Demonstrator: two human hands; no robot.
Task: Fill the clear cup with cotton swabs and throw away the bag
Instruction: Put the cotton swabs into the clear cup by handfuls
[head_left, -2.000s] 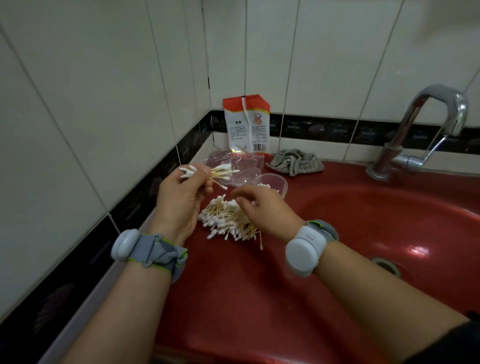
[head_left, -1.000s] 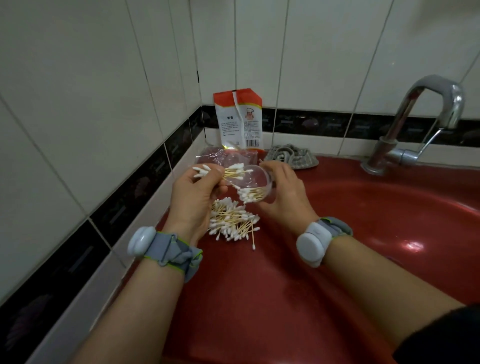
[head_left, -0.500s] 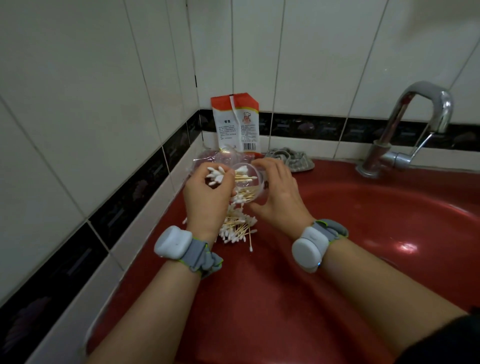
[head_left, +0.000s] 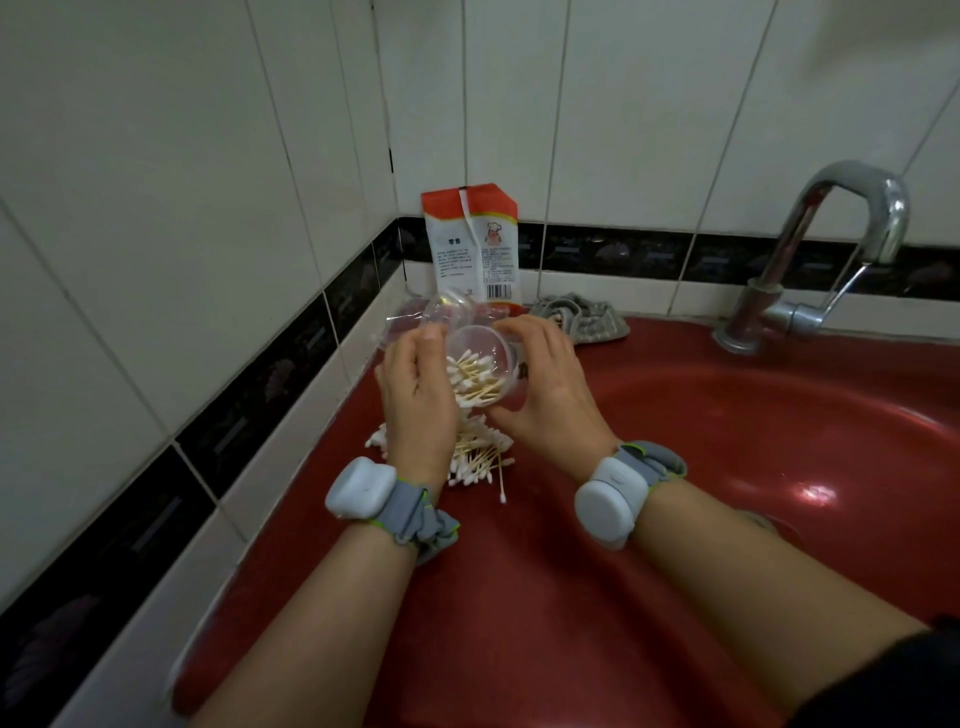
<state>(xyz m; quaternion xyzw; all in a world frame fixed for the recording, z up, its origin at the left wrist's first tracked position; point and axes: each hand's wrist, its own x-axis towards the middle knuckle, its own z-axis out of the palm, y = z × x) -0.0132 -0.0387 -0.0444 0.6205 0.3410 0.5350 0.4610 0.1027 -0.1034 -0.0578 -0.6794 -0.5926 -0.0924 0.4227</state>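
Note:
My right hand (head_left: 545, 395) holds the clear cup (head_left: 480, 366) tilted toward me above the red counter, with a bunch of cotton swabs (head_left: 474, 382) lying inside it. My left hand (head_left: 418, 400) is at the cup's left rim, fingers against it; whether it still grips any swabs I cannot see. Below the hands a loose pile of cotton swabs (head_left: 475, 457) lies on the counter. The clear plastic bag (head_left: 415, 317) lies crumpled behind the hands, with a clear round lid (head_left: 449, 309) resting on it.
A red-and-white packet (head_left: 475, 244) leans upright in the tiled corner. A grey cloth (head_left: 582, 317) lies beside it. The red sink basin (head_left: 753, 441) opens to the right under a chrome tap (head_left: 831, 249). Tiled walls close in on the left and behind.
My right hand picked the cup up from the counter and tilted it. My left hand brought its bunch of swabs over and pushed it into the cup.

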